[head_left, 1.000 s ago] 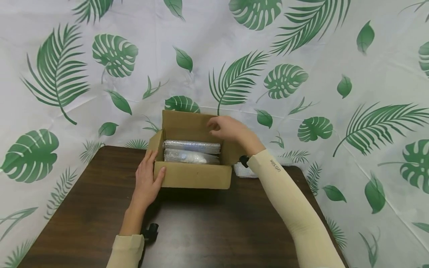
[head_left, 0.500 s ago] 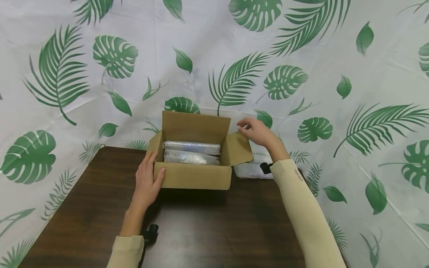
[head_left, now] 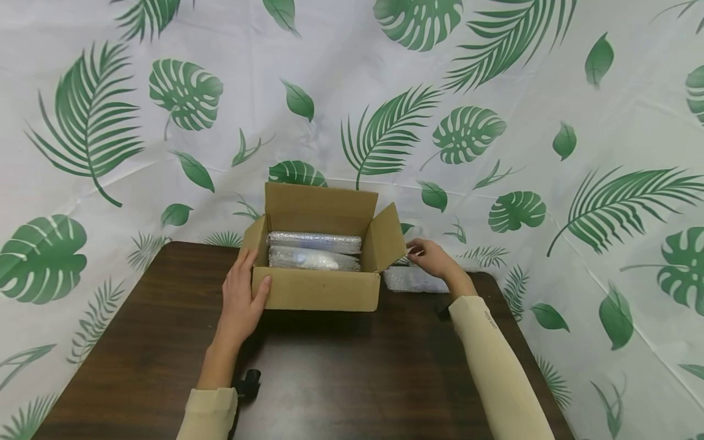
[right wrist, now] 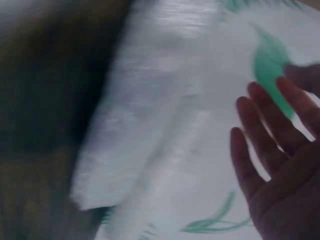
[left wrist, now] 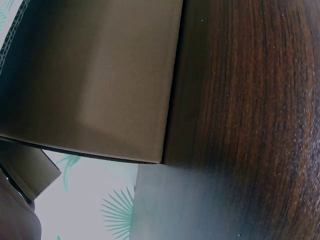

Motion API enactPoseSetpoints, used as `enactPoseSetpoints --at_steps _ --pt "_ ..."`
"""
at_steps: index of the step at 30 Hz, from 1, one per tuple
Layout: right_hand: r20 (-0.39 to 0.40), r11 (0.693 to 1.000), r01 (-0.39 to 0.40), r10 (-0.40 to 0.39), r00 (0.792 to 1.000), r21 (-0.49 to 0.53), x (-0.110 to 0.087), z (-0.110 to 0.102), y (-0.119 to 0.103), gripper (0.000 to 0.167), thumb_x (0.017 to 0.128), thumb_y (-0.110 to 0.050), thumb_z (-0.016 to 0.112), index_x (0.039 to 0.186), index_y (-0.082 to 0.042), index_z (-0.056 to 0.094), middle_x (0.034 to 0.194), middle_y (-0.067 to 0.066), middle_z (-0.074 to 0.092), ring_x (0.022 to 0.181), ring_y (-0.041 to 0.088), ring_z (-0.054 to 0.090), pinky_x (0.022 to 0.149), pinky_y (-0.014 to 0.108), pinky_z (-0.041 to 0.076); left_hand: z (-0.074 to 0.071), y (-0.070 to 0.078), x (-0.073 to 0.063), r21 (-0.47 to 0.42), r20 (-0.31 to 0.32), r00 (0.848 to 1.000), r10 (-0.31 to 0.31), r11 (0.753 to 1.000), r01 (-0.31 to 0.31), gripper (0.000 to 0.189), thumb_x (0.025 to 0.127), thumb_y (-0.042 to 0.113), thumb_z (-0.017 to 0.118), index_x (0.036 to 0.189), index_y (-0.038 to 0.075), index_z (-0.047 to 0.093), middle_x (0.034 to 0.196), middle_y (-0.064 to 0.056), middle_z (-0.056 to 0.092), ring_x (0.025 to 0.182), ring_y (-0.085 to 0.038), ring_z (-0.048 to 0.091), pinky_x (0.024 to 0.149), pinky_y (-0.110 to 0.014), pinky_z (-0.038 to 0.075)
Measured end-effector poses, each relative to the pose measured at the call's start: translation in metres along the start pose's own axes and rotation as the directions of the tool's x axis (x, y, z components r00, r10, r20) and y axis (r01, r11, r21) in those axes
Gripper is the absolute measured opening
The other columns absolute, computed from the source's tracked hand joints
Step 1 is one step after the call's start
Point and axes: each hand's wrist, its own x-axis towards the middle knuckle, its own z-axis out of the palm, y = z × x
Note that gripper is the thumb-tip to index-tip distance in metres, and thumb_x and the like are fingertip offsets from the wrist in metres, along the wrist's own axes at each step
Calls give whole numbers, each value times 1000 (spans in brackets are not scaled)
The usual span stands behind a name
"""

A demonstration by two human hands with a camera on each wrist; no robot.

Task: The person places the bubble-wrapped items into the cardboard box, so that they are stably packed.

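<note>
An open cardboard box (head_left: 316, 289) stands near the back of the table in the head view. Two bubble-wrapped packages, a rear one (head_left: 315, 242) and a front one (head_left: 310, 259), lie inside it. My left hand (head_left: 242, 300) rests on the box's front left corner, fingers fairly straight along the side and thumb on the front wall. My right hand (head_left: 436, 259) is just right of the box's raised right flap (head_left: 387, 235), above another bubble-wrapped package (head_left: 416, 280) on the table. In the right wrist view its fingers are spread and hold nothing, apart from the blurred bubble wrap (right wrist: 135, 105).
The dark wooden table (head_left: 341, 379) extends in front of the box. Behind it hangs a white cloth (head_left: 324, 140) with green leaves, close to the box's raised back flap (head_left: 321, 208). Black wrist cameras sit at both wrists.
My right hand has moved from over the box's back flap, past the right flap, then down beside the bubble-wrapped package. The right flap leaned outward, then rose again. My left hand stays put.
</note>
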Motion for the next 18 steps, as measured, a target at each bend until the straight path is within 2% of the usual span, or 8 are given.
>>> enactPoseSetpoints --at_steps 2,4,7,12,18 --pt "79 999 -37 40 996 -40 -3 9 10 45 106 -12 61 146 9 57 143 34 62 133 52 61 106 61 53 -1 0 0 1 1 1000 -2 1000 2 67 109 24 59 169 13 33 173 -25 30 155 -52 31 116 -78 22" --pt "148 991 -80 95 984 -107 -7 17 18 47 104 -14 66 146 5 58 151 31 57 140 51 56 111 62 49 -2 0 1 6 5 1000 -10 1000 10 67 109 25 59 169 13 33 174 -24 30 155 -51 30 117 -78 22" --pt "173 966 -120 162 972 -229 -10 28 27 51 99 -15 73 147 -3 61 161 25 52 148 49 48 117 69 40 -4 -2 1 12 8 1000 -19 1000 19 67 109 25 60 169 13 33 174 -24 30 156 -52 30 117 -78 21" --pt "102 923 -141 189 977 -357 -16 41 32 57 95 -8 78 149 -9 59 162 23 51 150 49 44 118 77 31 -4 -2 2 8 10 1000 -25 1000 25 67 109 26 60 169 12 33 174 -24 30 156 -52 30 118 -78 21" --pt "-35 846 -200 210 977 -495 -24 56 50 66 101 8 63 161 -16 49 165 22 45 148 58 42 113 84 32 -1 -2 3 1 20 1000 -19 1000 19 67 109 27 59 169 13 34 174 -24 29 156 -52 30 116 -78 22"
